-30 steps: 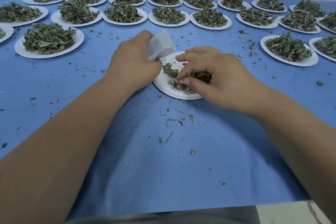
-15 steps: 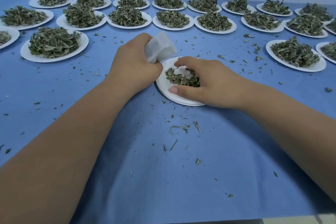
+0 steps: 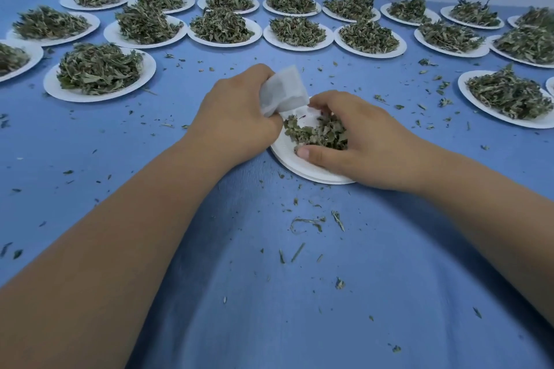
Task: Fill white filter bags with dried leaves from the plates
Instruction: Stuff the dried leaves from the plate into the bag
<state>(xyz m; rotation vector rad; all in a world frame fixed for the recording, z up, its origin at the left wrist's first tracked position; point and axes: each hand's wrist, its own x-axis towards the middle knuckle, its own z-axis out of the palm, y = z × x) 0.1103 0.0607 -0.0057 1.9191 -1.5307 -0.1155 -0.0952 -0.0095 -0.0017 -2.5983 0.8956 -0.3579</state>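
Blue cloth (image 3: 269, 293) carries rows of heaped plates (image 3: 75, 94). I see left hand (image 3: 236, 117) gripping white filter bag (image 3: 283, 90) over near plate (image 3: 299, 169); right hand (image 3: 356, 138) curled round dried leaves (image 3: 311, 133) there. Gathering step, I judge; next: lift clump into bag mouth, spilling none

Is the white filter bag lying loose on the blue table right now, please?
No, the left hand grips the white filter bag, holding it up beside the near plate.
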